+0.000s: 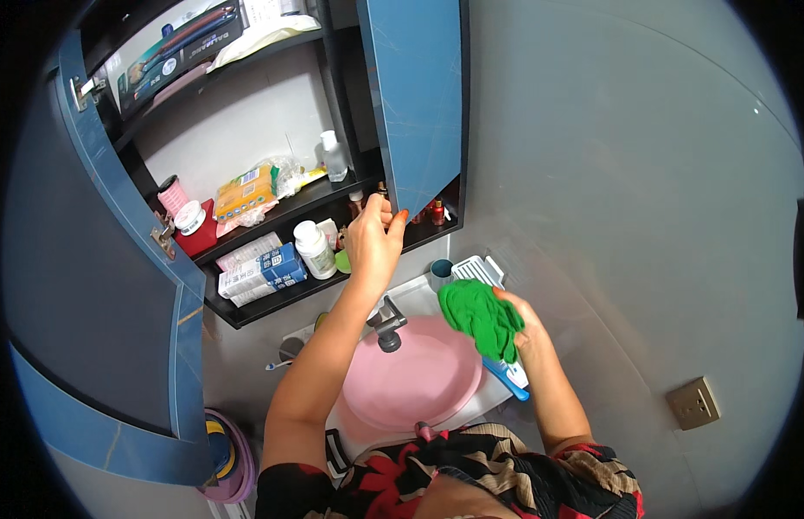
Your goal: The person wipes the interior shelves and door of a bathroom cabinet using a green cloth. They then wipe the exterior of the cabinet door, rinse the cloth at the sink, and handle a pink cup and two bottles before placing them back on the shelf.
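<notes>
My left hand [374, 240] is raised to the wall cabinet, its thumb and fingers pinching the lower corner of a narrow blue cabinet door [418, 97]. That door stands partly ajar, and small bottles, one of them red [437, 213], show behind it. In my right hand [532, 324] is a bunched green cloth [483, 318], held above the right rim of a pink washbasin [408, 376]. A white plastic bottle [315, 250] and toothpaste boxes [262, 274] lie on the bottom shelf, left of my left hand.
A wide blue-framed cabinet door [117, 259] swings out at left. The middle shelf holds an orange wipes pack [246, 193] and a clear bottle [334, 157]. A dark faucet [390, 324] overhangs the basin. A blue-handled brush [506, 378] lies right of it; a wall socket [694, 403] is farther right.
</notes>
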A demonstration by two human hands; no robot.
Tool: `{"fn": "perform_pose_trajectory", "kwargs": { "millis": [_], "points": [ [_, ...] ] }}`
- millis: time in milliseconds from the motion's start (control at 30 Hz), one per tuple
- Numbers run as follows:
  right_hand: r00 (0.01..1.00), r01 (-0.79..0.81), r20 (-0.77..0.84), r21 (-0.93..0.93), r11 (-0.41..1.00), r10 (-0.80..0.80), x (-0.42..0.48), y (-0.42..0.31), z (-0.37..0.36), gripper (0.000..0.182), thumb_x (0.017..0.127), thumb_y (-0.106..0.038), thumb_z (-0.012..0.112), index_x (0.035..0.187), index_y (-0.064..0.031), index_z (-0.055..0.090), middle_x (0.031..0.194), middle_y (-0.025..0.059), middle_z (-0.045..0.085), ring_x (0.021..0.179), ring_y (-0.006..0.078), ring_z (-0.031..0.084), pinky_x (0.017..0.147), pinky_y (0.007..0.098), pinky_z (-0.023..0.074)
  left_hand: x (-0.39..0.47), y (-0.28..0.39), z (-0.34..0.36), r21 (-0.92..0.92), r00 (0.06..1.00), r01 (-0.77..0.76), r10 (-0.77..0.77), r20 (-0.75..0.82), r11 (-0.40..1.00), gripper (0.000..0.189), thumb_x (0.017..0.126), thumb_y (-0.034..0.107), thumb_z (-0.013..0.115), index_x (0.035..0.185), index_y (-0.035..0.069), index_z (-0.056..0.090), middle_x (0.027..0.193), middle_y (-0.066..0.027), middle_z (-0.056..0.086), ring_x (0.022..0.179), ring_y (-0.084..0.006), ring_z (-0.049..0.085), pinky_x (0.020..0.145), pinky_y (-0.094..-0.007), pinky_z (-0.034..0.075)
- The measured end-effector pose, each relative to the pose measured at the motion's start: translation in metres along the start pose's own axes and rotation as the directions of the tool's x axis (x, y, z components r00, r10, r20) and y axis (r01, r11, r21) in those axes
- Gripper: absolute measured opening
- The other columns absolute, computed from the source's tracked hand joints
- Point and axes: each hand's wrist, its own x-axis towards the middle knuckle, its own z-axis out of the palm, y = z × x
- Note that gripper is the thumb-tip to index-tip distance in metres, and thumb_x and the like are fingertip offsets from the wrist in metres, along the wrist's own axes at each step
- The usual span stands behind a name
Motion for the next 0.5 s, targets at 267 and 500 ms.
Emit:
{"fn": "perform_pose_trajectory", "kwargs": {
  "millis": [267, 500],
  "points": [
    [0.971, 0.094, 0.209, 0.127, 0.987, -0.119, -0.027, 0.028, -0.003, 0.044, 0.094, -0.029, 0.056, 0.127, 0.001, 0.055, 0.117, 0.0178, 0.065, 0.104, 0.0297, 0.065, 0.091, 0.0435, 0.0528, -0.008, 0.014, 0.0, 0.014, 0.997, -0.076, 0.076, -0.004, 0.997, 0.021, 0.078, 0.012, 0.075, 0.081, 0.003, 0.056, 0.068, -0.0127, 0.066, 0.061, -0.0297, 0.066, 0.056, -0.0392, 0.05],
    [0.953, 0.298, 0.0, 0.188, 0.936, -0.304, -0.009, 0.008, 0.022, 0.044, 0.094, -0.029, 0.058, 0.127, 0.0004, 0.053, 0.117, 0.0152, 0.064, 0.103, 0.027, 0.064, 0.091, 0.0418, 0.052, -0.014, 0.02, 0.005, 0.043, 0.992, -0.123, 0.124, -0.024, 0.991, 0.022, 0.077, 0.013, 0.076, 0.08, 0.005, 0.056, 0.067, -0.0109, 0.067, 0.06, -0.0297, 0.066, 0.055, -0.0402, 0.049]
  ]
}}
